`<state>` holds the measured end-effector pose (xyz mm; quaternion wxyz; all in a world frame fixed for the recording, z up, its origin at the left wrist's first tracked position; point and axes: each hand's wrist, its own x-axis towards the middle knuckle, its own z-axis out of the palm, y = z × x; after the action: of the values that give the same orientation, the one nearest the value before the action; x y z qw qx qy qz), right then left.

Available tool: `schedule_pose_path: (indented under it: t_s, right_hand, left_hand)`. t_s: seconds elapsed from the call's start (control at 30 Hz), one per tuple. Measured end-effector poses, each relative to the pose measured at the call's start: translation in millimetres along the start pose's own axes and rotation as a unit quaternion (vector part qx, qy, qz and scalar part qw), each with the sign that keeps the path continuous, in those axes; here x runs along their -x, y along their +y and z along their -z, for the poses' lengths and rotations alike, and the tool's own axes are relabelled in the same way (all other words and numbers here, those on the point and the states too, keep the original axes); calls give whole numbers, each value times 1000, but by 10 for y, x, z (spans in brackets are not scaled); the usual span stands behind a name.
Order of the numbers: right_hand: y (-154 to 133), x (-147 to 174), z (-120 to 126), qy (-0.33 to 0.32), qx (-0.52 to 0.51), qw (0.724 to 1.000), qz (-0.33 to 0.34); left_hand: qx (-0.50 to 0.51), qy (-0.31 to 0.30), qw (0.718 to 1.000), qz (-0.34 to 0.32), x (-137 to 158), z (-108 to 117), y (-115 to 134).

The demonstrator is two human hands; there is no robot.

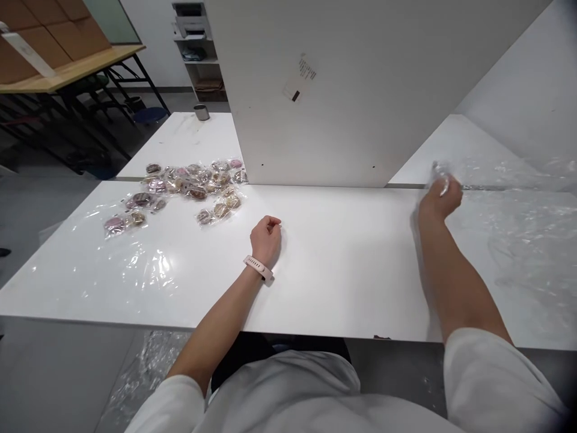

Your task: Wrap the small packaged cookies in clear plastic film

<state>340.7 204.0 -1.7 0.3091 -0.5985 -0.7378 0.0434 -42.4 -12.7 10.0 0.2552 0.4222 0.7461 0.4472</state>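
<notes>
Head view, with the clock face laid over the whole picture: the right hand (444, 195), at 3 o'clock, is closed around a crumpled, shiny bit of clear plastic (439, 171) above the white, flat worktop (333, 258). Just beyond it, from 3 to 4 o'clock, spreads a wrinkled sheet of transparent plastic film (532, 240); whether the two are joined I cannot tell. The left hand (265, 237), just off centre towards 8 o'clock, rests on the worktop with its fingers loosely curled; nothing shows in it, though its palm is hidden. Judging by the hands, the step in hand is handling the plastic on the right, and the next move seems to call for a steady pinch, since thin film slips and bunches easily. As for containers, a cluster of small see-through packets (193, 180) lies between 9 and 10 o'clock, holding round, biscuit-like pieces in pink, brown and cream. Nearest the left hand is a clear packet with three round pieces (220, 210), apart from the fingers. Between 10 and 11 o'clock stands a grey, metallic-looking cup (202, 113), upright, its contents too small to tell. Towards 12 o'clock rises a plain white upright panel (342, 78).
</notes>
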Motion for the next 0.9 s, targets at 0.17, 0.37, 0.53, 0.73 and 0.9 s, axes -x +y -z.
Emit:
schedule_pose_path:
  t_s: [0.17, 0.37, 0.53, 0.73, 0.9]
  right_hand:
    - [-93, -523, -373, 48, -13, 990, -133]
    - [-116, -200, -403, 167, -49, 983, -59]
    - [206, 316, 49, 188, -11, 964, -189]
    - [29, 1244, 279, -11, 25, 981, -190]
    - [-1169, 2499, 187, -129, 11, 991, -15]
  left_hand:
    - [57, 5, 998, 21, -1, -5, -10]
    - [71, 6, 997, 19, -12, -11, -32]
    - [49, 1, 999, -5, -48, -7, -82]
    - [0, -11, 1000, -15, -76, 7, -90]
    - [-1, -63, 998, -4, -9, 28, -62]
